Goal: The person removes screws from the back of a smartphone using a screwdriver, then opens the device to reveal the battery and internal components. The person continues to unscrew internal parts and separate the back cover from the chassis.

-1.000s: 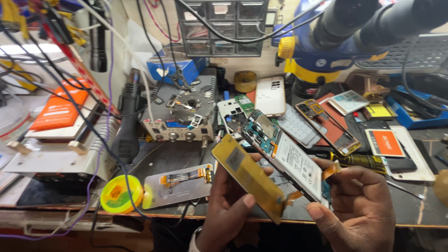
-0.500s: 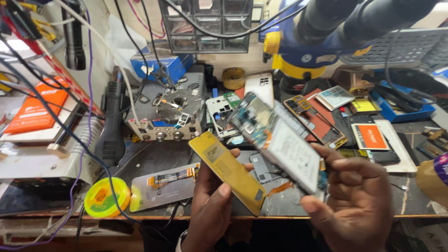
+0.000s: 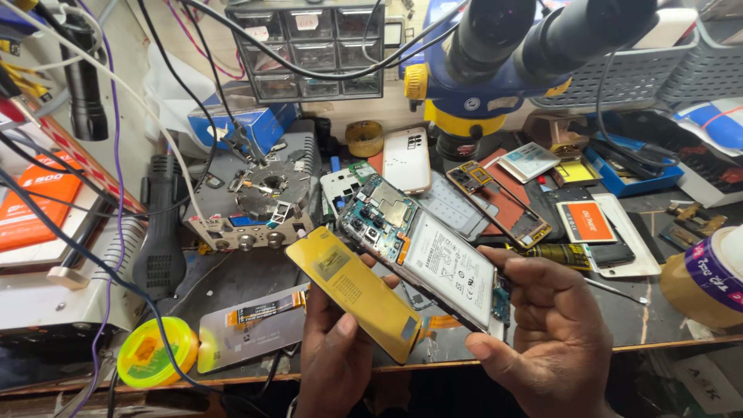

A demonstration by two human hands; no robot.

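Head view: opened phone held over a crowded table

An opened phone [image 3: 422,259] sits at frame centre, its lower end pinched by the right hand [image 3: 546,333]. The left hand [image 3: 333,356] grips a yellow screen panel [image 3: 352,292] just beside it. A microscope [image 3: 526,46] hangs at upper right above the table [image 3: 650,317].

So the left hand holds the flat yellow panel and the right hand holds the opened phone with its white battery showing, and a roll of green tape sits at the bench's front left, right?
Not quite: the head view shows that roll is yellow, not green. The left hand does hold the flat yellow panel, the right hand the opened phone.
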